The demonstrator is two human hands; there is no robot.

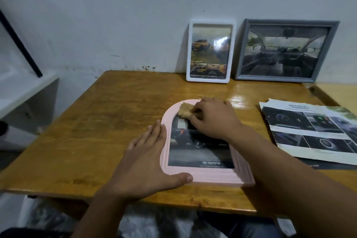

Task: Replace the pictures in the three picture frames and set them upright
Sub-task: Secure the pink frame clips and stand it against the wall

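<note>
The bench (116, 121) is a wooden top pushed against a pale wall. At its back edge two frames already stand upright, leaning on the wall: a grey frame (287, 50) on the right showing a car interior, and just beside it a white frame (211, 51) with a car advert. Both look finished.

Loose brochure pages (311, 131) lie flat at the right, near the arm.

The pink frame (204, 177), arch-topped, lies flat and face up near the front edge, a Toyota picture showing in its window. This is the third and last frame, so the task seems close to done.

The left hand (150, 160) is spread wide and flat, palm down against the frame's left side, thumb along the bottom edge, steadying it. The right hand (212, 116) is closed on a crumpled tan cloth (185, 110), pressing it onto the top of the window; this looks like wiping the front.

Next, by my reckoning: lift the cloth away, take the pink frame by its sides, and stand it beside the other two. Whether its back is properly fastened cannot be told from here.
</note>
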